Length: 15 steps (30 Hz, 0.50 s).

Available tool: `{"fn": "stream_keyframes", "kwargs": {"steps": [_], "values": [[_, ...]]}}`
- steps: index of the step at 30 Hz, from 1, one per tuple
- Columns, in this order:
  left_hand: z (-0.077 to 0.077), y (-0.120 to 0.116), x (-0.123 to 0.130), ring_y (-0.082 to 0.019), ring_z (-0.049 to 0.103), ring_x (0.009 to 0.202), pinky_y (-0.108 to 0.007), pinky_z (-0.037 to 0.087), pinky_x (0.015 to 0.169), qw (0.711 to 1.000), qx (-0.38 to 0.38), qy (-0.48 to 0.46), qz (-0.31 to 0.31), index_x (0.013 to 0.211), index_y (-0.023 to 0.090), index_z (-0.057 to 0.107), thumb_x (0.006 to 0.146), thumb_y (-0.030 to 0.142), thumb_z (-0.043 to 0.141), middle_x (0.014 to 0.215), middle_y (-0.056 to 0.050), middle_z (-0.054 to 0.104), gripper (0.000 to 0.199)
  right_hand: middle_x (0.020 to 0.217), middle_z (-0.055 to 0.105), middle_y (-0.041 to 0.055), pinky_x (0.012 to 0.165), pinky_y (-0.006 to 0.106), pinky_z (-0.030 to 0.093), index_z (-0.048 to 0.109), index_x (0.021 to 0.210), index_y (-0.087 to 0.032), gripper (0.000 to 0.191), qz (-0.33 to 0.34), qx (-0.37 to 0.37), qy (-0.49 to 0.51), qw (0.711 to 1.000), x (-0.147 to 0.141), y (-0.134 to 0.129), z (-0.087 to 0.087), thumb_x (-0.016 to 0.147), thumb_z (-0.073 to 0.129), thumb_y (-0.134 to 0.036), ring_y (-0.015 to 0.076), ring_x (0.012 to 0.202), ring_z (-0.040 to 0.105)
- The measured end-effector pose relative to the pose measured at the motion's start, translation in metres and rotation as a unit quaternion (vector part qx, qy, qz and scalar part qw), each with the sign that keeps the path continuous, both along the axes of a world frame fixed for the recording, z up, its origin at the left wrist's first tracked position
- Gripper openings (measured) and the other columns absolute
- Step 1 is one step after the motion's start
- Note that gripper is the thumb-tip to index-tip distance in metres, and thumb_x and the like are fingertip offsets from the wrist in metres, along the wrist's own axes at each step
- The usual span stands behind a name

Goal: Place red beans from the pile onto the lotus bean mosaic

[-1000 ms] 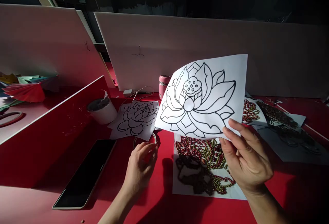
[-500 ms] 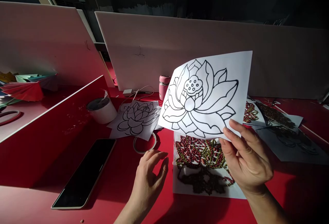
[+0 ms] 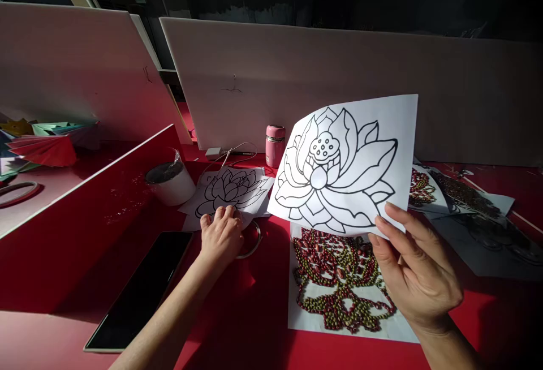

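My right hand (image 3: 419, 271) pinches the lower right corner of a lotus line drawing (image 3: 360, 160), held up with its printed side facing me. Beneath it on the red table lies a picture sheet (image 3: 311, 325) with a pattern of small red and green beads or beans. My left hand (image 3: 223, 237) rests palm down over the near edge of another lotus line drawing (image 3: 237, 186), its fingers a little bent and apart. The thumb is hidden. Just right of this hand is a thin ring (image 3: 258, 242), partly covered by it.
Left of my forearm lies a black phone-like slab (image 3: 139, 288). A white cup-shaped container (image 3: 173, 186) stands by a red upright panel (image 3: 97, 211). Behind are a pink flask (image 3: 275, 146) and a white adapter (image 3: 213, 153) with cable. More bead-covered sheets (image 3: 424, 189) lie right.
My left hand has moved up and left from the bare table onto the flat drawing. The held drawing has shifted slightly down and right, and more of the picture sheet's lower part is lit.
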State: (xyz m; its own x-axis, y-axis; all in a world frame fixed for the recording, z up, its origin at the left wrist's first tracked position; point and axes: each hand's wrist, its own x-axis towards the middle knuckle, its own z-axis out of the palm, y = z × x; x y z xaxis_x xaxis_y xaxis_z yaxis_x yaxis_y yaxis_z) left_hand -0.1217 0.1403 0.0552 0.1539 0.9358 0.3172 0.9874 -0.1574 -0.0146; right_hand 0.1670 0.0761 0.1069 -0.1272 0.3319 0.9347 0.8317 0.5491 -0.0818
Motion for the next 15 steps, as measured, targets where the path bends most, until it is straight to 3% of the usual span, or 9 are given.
{"fn": "stream_keyframes", "kwargs": {"steps": [4, 9, 12, 15], "values": [[-0.004, 0.003, -0.003, -0.022, 0.055, 0.08, -0.041, 0.031, 0.077, 0.999, 0.053, -0.002, -0.013, 0.072, 0.02, 0.062, 0.072, 0.015, 0.047, 0.079, -0.005, 0.063, 0.016, 0.113, 0.058, 0.0092, 0.081, 0.032, 0.051, 0.055, 0.118, -0.019, 0.048, 0.014, -0.01, 0.006, 1.0, -0.002, 0.001, 0.0, 0.073, 0.065, -0.005, 0.0209, 0.094, 0.06], [-0.01, -0.02, -0.011, -0.022, 0.055, 0.084, -0.04, 0.032, 0.078, 0.971, 0.23, -0.053, 0.03, 0.093, 0.02, 0.059, 0.078, 0.019, 0.047, 0.09, -0.006, 0.064, 0.019, 0.113, 0.058, 0.0097, 0.081, 0.032, 0.051, 0.055, 0.119, -0.018, 0.05, 0.026, -0.009, 0.006, 1.0, -0.004, 0.0, 0.0, 0.072, 0.065, -0.004, 0.0216, 0.094, 0.059], [-0.001, -0.041, -0.014, -0.021, 0.055, 0.08, -0.038, 0.036, 0.076, 0.944, 0.319, -0.081, 0.034, 0.091, 0.019, 0.059, 0.076, 0.018, 0.049, 0.084, -0.007, 0.063, 0.018, 0.114, 0.058, 0.0096, 0.08, 0.033, 0.051, 0.055, 0.119, -0.018, 0.05, 0.031, -0.014, 0.006, 0.999, -0.005, -0.002, -0.001, 0.072, 0.065, -0.003, 0.0224, 0.094, 0.059], [0.019, -0.056, -0.018, -0.02, 0.055, 0.077, -0.036, 0.039, 0.073, 0.911, 0.398, -0.111, 0.013, 0.089, 0.02, 0.059, 0.073, 0.013, 0.053, 0.08, -0.005, 0.061, 0.018, 0.115, 0.057, 0.0083, 0.08, 0.033, 0.051, 0.055, 0.119, -0.019, 0.051, 0.03, -0.015, 0.01, 0.999, -0.006, -0.004, -0.001, 0.072, 0.065, -0.003, 0.0219, 0.094, 0.059]]}}
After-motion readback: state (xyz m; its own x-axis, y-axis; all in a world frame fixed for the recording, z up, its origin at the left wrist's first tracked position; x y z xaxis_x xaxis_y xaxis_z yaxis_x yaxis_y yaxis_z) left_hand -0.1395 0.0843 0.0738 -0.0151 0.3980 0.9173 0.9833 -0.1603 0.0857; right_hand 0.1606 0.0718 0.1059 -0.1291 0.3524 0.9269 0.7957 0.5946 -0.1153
